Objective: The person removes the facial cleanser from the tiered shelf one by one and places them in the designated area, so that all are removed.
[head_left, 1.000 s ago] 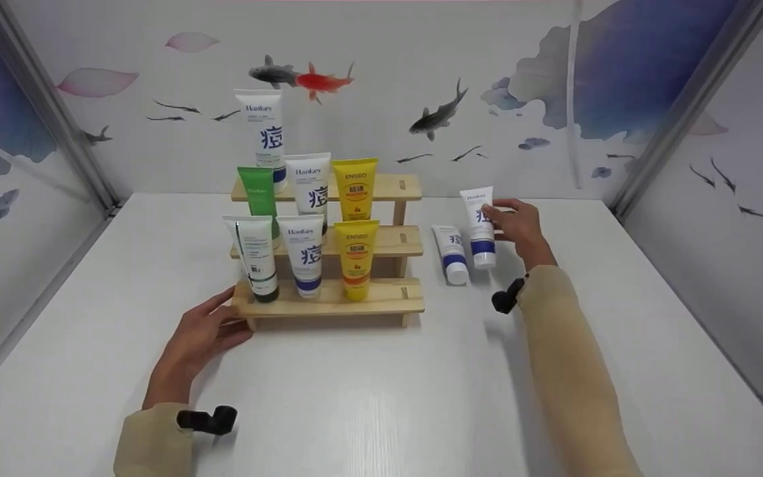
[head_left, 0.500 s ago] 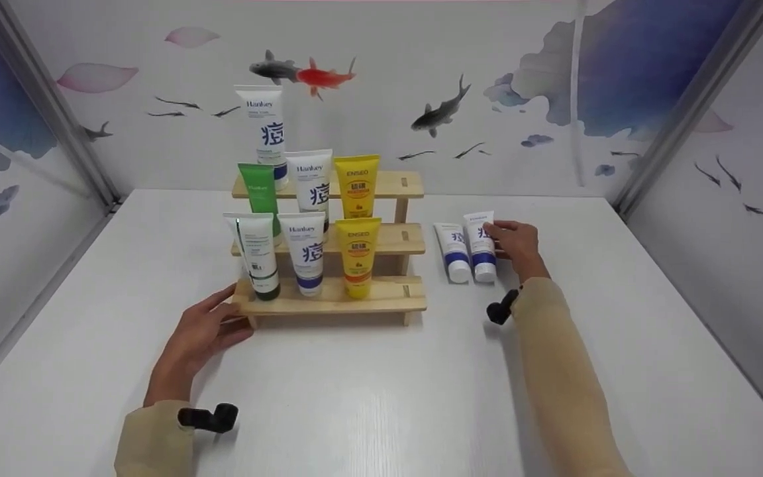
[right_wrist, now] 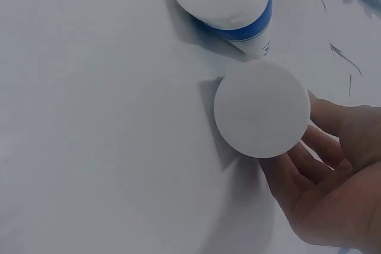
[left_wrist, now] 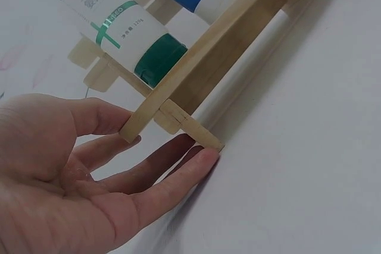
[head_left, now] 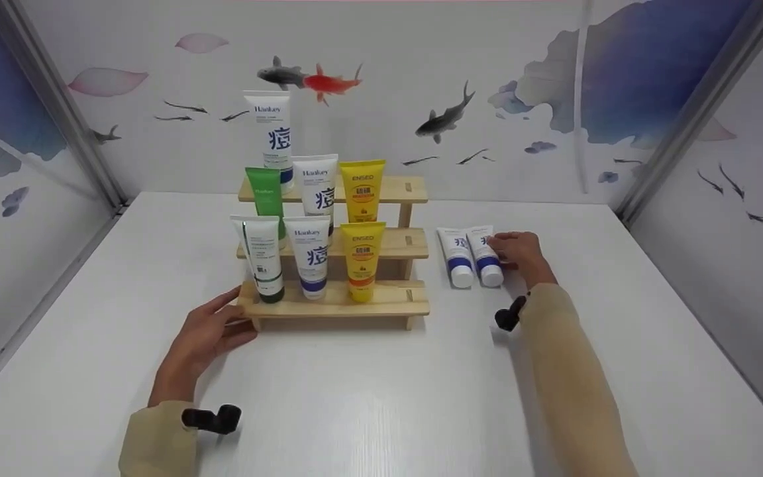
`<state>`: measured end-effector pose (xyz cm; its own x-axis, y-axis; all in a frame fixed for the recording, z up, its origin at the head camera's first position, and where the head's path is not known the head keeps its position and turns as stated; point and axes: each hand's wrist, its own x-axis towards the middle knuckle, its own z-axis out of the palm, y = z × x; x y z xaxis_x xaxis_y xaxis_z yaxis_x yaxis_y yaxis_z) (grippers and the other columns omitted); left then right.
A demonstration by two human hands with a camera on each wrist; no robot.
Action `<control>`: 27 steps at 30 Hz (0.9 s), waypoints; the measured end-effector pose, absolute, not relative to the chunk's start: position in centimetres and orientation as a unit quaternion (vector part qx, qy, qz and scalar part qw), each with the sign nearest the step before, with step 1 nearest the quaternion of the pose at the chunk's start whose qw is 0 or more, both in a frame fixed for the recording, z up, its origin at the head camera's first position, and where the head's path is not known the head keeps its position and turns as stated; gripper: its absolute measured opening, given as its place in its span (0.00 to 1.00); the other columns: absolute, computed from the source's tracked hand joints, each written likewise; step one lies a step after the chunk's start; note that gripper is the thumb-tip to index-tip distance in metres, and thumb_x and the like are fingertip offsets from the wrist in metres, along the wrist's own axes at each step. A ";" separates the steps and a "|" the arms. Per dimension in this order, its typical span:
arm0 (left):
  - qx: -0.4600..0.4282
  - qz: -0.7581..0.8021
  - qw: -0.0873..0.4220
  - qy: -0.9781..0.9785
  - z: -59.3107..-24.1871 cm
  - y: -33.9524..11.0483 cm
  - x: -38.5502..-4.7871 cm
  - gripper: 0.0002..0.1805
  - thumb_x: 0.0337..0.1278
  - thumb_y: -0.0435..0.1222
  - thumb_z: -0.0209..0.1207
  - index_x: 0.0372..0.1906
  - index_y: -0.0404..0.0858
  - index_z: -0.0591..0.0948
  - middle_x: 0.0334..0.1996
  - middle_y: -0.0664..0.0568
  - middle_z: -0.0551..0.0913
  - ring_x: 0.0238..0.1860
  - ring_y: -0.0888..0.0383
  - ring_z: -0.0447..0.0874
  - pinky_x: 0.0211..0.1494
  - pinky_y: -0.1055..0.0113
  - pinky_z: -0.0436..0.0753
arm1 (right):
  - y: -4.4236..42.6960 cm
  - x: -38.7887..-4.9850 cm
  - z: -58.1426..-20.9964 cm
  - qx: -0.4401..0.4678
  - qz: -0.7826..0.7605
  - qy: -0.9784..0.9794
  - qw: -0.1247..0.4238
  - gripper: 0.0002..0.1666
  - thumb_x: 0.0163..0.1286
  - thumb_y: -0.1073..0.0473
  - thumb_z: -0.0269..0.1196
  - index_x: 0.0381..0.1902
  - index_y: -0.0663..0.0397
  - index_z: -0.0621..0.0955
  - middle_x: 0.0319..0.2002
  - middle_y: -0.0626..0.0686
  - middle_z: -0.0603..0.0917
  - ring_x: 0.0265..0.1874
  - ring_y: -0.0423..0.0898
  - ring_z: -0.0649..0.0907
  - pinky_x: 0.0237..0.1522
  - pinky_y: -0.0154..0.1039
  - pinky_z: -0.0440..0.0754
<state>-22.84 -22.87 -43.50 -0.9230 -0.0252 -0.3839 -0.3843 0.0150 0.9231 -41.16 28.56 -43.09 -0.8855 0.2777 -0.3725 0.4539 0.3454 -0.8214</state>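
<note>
My left hand (head_left: 204,336) grips the left end of the bottom step of a three-step wooden display stand (head_left: 391,306). In the left wrist view the thumb is at the board's end and the fingertips (left_wrist: 205,157) touch the short leg. My right hand (head_left: 522,255) holds a white squeeze tube (head_left: 486,255) with a blue band, lying on the table beside a matching tube (head_left: 457,258). In the right wrist view the held tube's round white cap (right_wrist: 262,108) faces the camera and hides most of its body; fingers lie along its side.
On the bottom step stand a white-and-green tube (head_left: 263,262), a white tube (head_left: 312,258) and a yellow tube (head_left: 361,265). A green tube (head_left: 267,195), white tube (head_left: 315,182) and yellow tube (head_left: 363,189) fill the middle step. One white tube (head_left: 270,136) tops the stand.
My right hand has lowered the white tube from a raised, upright pose to lying on the table beside the other one. The left hand has stayed at the stand.
</note>
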 end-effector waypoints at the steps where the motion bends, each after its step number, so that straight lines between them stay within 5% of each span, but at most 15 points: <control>1: -0.145 0.689 0.129 0.699 -43.5 -22.9 -22.9 0.34 0.76 0.36 0.46 0.81 0.47 0.52 0.69 0.34 0.67 0.52 0.56 0.83 0.58 0.65 0.87 | 28.7 -41.0 -42.9 0.217 -0.521 0.820 0.090 0.32 0.76 0.51 0.59 0.73 0.55 0.68 0.71 0.59 0.72 0.67 0.53 0.75 0.69 0.45 0.77; 13: -0.145 0.681 0.132 0.706 -43.8 -22.7 -23.0 0.32 0.78 0.38 0.44 0.81 0.48 0.52 0.72 0.35 0.65 0.61 0.49 0.78 0.62 0.63 0.85 | 29.5 -39.5 -41.2 0.174 -0.495 0.842 0.122 0.35 0.75 0.53 0.60 0.74 0.57 0.66 0.72 0.61 0.70 0.69 0.56 0.74 0.70 0.47 0.77; 27: -0.143 0.682 0.130 0.705 -43.7 -22.8 -22.8 0.33 0.77 0.38 0.45 0.81 0.48 0.51 0.71 0.35 0.65 0.60 0.50 0.79 0.61 0.65 0.85 | 25.9 -39.2 -33.6 0.020 -0.532 0.846 0.019 0.30 0.75 0.55 0.60 0.71 0.55 0.71 0.65 0.61 0.77 0.63 0.56 0.80 0.55 0.39 0.87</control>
<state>-22.76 -22.79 -43.75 -0.9248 -0.0245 -0.3796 -0.3802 0.0292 0.9244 -39.20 25.90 -33.57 -0.9984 0.0133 -0.0542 0.0546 0.4338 -0.8994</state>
